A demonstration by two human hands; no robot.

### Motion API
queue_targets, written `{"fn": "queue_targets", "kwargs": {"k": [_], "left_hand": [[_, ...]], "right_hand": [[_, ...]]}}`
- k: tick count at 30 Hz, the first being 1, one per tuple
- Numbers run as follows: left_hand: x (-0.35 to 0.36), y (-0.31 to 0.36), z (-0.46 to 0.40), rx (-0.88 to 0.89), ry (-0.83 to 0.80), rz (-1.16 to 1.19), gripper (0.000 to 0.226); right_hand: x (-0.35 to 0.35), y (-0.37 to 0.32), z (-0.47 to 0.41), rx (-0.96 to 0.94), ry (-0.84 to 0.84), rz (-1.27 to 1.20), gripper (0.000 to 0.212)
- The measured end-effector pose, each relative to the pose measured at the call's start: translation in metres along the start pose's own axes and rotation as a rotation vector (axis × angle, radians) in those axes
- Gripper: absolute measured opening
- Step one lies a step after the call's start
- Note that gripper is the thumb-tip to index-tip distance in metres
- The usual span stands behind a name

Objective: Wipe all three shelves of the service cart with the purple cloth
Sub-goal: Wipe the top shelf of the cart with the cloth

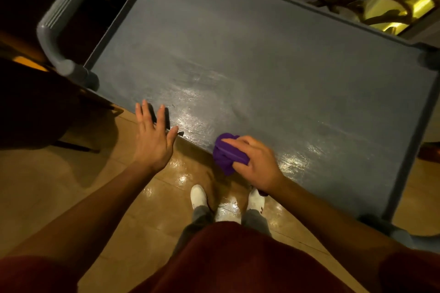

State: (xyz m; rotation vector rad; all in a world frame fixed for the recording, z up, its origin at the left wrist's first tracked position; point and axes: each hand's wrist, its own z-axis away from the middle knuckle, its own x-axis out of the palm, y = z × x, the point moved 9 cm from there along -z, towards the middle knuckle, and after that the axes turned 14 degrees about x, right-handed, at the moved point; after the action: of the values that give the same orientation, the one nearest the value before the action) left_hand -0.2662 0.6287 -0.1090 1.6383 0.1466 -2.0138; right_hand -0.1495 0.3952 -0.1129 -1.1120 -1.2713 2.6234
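While bunching purple cloth (225, 153): right hand (256, 164), knuckles raised

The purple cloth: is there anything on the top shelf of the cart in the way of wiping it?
Nothing visible. The grey top shelf carries no objects. The right hand holds the bunched purple cloth at the near edge; the open left hand hovers at that edge further left, the only thing near the path.
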Motion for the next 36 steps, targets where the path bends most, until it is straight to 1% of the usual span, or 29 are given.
{"fn": "queue_targets", "kwargs": {"k": [2, 5, 7, 8, 10, 14, 16, 18, 19, 21, 23, 26, 29, 31, 34, 35, 36], "left_hand": [[0.003, 0.0, -0.001, 0.007, 0.01, 0.03, 0.075], [0.009, -0.009, -0.001, 0.015, 0.035, 0.101, 0.066], [0.008, -0.026, -0.002, 0.049, 0.012, 0.155, 0.063], [0.011, -0.034, -0.002, 0.071, -0.02, 0.198, 0.063], [0.01, -0.042, -0.002, 0.105, -0.048, 0.206, 0.066], [0.004, -0.036, -0.007, 0.062, 0.001, 0.302, 0.071], [0.0, -0.033, -0.01, 0.041, 0.006, 0.411, 0.079], [-0.007, -0.032, -0.008, -0.001, 0.025, 0.561, 0.079], [-0.011, -0.03, -0.008, -0.023, 0.056, 0.66, 0.077], [-0.023, -0.027, -0.01, -0.064, 0.157, 0.871, 0.084], [-0.034, -0.03, -0.011, -0.119, 0.246, 0.97, 0.09], [-0.031, -0.04, -0.012, -0.199, 0.234, 0.974, 0.095], [-0.026, -0.044, -0.013, -0.228, 0.185, 0.874, 0.104], [-0.029, -0.044, -0.01, -0.237, 0.184, 0.824, 0.107], [-0.032, -0.043, -0.011, -0.239, 0.108, 0.847, 0.099], [-0.037, -0.043, -0.012, -0.218, 0.087, 0.835, 0.092], [-0.045, -0.042, -0.012, -0.19, 0.082, 0.792, 0.084]], "right_hand": [[0.006, -0.015, -0.008, -0.035, -0.004, 0.003, 0.058], [0.012, -0.037, -0.025, -0.075, -0.007, -0.011, 0.059], [0.011, -0.045, -0.034, -0.087, -0.008, -0.033, 0.059], [0.014, -0.047, -0.038, -0.094, -0.024, -0.031, 0.058], [0.015, -0.057, -0.046, -0.118, -0.028, -0.026, 0.055], [0.027, -0.094, -0.062, -0.166, -0.01, -0.017, 0.05], [0.032, -0.111, -0.076, -0.169, 0.019, -0.041, 0.05], [0.041, -0.133, -0.094, -0.158, 0.044, -0.078, 0.053], [0.046, -0.144, -0.104, -0.147, 0.049, -0.092, 0.053], [0.059, -0.169, -0.123, -0.145, 0.054, -0.072, 0.053], [0.067, -0.184, -0.134, -0.157, 0.057, 0.002, 0.05], [0.07, -0.174, -0.129, -0.173, -0.019, 0.13, 0.046], [0.048, -0.127, -0.101, -0.084, -0.096, 0.136, 0.044], [0.026, -0.091, -0.073, -0.003, -0.135, 0.172, 0.038], [-0.013, -0.041, -0.034, 0.189, -0.202, 0.349, 0.021], [-0.03, -0.035, -0.026, 0.229, -0.196, 0.405, 0.019], [-0.048, -0.034, -0.019, 0.255, -0.154, 0.425, 0.018]]}}
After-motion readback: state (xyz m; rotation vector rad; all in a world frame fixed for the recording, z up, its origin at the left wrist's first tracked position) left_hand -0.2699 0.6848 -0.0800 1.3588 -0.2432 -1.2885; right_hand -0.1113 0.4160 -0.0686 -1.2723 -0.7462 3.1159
